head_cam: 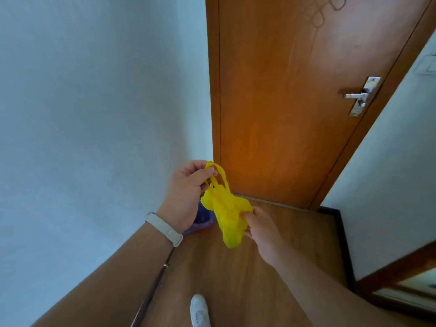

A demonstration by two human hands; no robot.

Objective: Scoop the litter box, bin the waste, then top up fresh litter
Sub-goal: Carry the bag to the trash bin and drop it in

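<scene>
A yellow plastic bag [226, 213] hung in the air above the wooden floor [236, 284], near the foot of a closed door [295, 102]. The left hand [186, 192] pinched its looped handles between thumb and curled fingers; the right hand [262, 227] pinched the bag's crumpled body lower down. Just behind the left hand, by the left wall, sat a blue-lined container [204, 220], possibly the bin. No litter box, scoop or fresh litter showed, so binning seemed under way and the top-up was probably left.
</scene>
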